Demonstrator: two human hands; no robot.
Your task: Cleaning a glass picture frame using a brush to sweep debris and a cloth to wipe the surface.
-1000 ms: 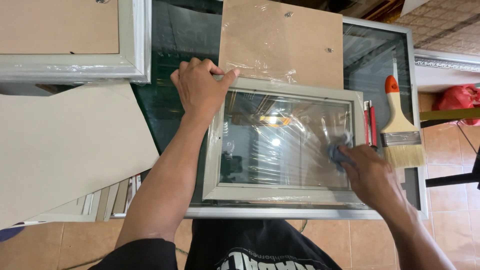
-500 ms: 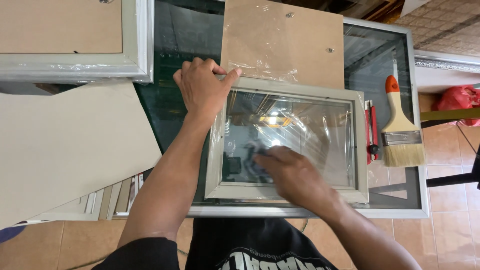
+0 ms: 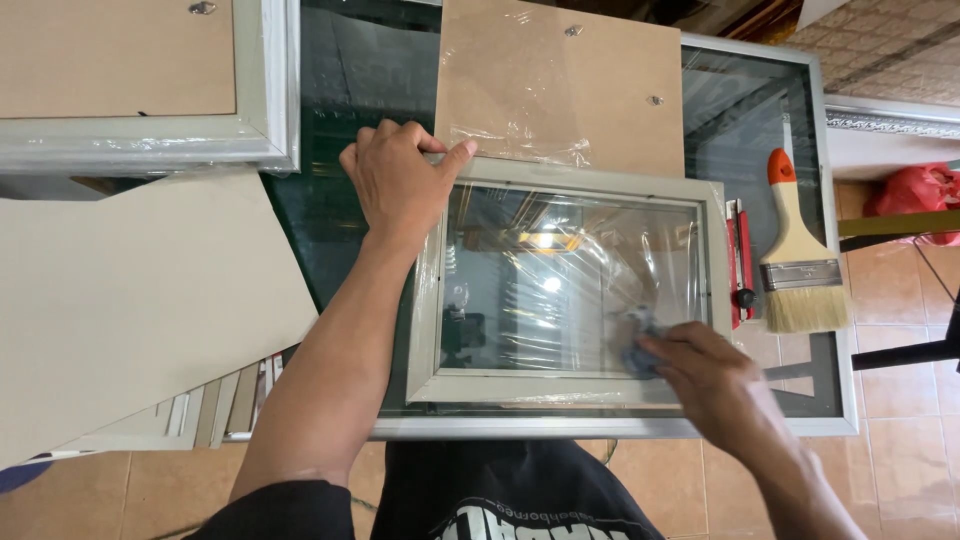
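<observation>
Tiled floor shows past the glass-topped counter [image 3: 330, 240], whose surface is mostly covered, and the blue cloth [image 3: 632, 345] is largely hidden under the right hand [image 3: 705, 385], so its shape is hard to make out. Right of that grip lie a red knife [image 3: 738, 262] and a paintbrush [image 3: 797, 258]; brown board [image 3: 560, 85] lies beyond. The right grip is closed on the cloth, pressing it on the picture frame [image 3: 575, 285]'s glass, while the left hand [image 3: 397, 182] clamps the frame's far left corner.

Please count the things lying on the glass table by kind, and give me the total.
Picture frames: 2, the small grey glazed frame and the larger silver frame
Brown backing boards: 1
Wooden paintbrushes with orange tip: 1
Red utility knives: 1
Blue cloths: 1
Total: 6
</observation>
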